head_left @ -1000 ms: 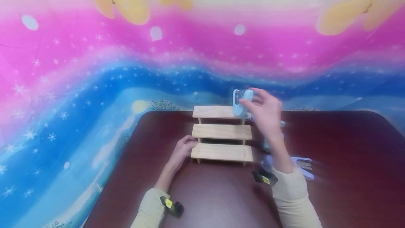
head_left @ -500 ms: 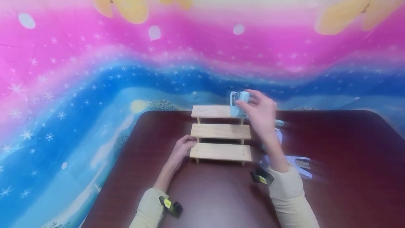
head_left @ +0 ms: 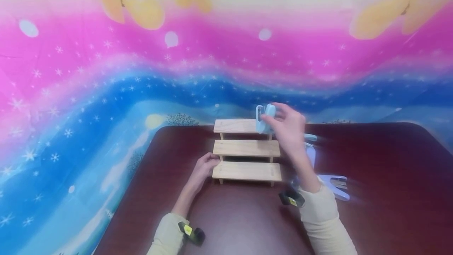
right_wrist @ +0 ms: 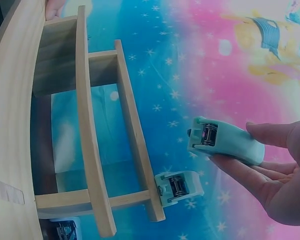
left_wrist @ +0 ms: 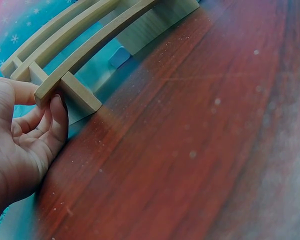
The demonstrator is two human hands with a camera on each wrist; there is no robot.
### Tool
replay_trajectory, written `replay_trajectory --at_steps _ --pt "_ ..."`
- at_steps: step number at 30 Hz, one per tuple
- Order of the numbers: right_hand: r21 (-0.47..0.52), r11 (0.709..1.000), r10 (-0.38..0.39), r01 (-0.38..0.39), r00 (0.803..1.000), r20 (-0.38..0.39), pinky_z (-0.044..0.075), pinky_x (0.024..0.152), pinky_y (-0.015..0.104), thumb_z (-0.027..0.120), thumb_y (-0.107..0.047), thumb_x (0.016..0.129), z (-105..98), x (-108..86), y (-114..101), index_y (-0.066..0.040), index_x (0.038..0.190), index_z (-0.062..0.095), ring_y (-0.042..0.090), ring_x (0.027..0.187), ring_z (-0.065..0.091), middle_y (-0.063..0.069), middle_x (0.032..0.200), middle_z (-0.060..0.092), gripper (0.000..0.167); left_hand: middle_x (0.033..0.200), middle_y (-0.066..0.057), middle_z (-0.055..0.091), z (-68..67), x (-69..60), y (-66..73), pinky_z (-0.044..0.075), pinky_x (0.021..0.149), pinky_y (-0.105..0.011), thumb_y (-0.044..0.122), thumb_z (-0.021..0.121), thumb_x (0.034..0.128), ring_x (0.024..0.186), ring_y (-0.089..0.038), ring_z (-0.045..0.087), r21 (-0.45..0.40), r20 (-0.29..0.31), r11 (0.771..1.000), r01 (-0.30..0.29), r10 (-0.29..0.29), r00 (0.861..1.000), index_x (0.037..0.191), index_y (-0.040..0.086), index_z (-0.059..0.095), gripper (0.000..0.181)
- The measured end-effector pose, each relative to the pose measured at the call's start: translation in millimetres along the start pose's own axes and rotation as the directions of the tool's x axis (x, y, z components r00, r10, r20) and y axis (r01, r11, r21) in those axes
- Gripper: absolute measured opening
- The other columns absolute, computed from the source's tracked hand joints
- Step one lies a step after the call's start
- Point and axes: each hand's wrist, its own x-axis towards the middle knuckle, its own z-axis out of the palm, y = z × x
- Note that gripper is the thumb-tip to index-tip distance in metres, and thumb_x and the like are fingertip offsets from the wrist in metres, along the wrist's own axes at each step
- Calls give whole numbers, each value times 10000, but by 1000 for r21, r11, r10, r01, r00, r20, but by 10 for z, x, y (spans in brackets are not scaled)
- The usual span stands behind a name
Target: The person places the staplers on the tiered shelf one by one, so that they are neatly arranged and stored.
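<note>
Right hand (head_left: 290, 127): I've got this one pinching a mint gadget (right_wrist: 240, 144) between thumb and fingers, so the grip is narrow and full
Mint gadget whereabouts: up in the air by the right end of the top step (head_left: 233, 126) on my head cam; right wrist feed shows backdrop (head_left: 226, 62) between it and the wood, so it's clear of the planks. Metal roller-looking bit faces away from the palm
Second mint gadget (right_wrist: 182, 186): same look, right up against the top step near its end. From here I can't tell if it sits on it
Left hand (head_left: 204, 168): clamped on the left end of the bottom step (head_left: 246, 171), fingers above and below the plank
Wooden rack (head_left: 246, 148): three steps, upright on the dark red table (head_left: 230, 215)
Right of the rack: forked lavender gadget (head_left: 327, 182) lying just past the right sleeve (head_left: 320, 215), kinda blurry
</note>
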Motion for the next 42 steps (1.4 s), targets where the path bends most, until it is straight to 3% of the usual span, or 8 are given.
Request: replay_trajectory --at_steps 17,24,37,42 --pt "-33 999 40 -40 999 10 601 729 277 822 -118 882 88 13 -9 2 1344 659 350 1054 730 234 1217 706 504 896 -64 647 2 36 30 540 724 -308 74 637 945 766 -149 635 -14 9 1000 -14 14 1000 1045 -38 610 153" --pt "-65 998 -24 23 1000 -9 607 786 347 827 -136 882 197 37 50 6 1315 675 340 1030 738 216 1205 716 481 888 -58 653 5 26 3 528 719 -300 87 645 939 750 -148 633 -10 12 1000 -11 11 1000 1059 -42 608 180" --pt "-159 981 -120 113 992 -37 619 722 449 805 -72 881 381 57 154 91 1285 652 405 929 746 297 1109 713 462 887 -52 653 20 -3 -6 528 720 -299 92 633 953 754 -150 631 5 14 1000 -19 19 1000 1088 -62 603 207" --pt "-230 962 -154 144 988 -26 617 654 441 788 -116 908 439 53 156 100 1269 654 346 729 731 282 1015 730 441 893 -62 658 24 10 -26 529 718 -302 94 630 951 757 -152 633 -2 11 1000 -19 19 1000 1085 -62 609 207"
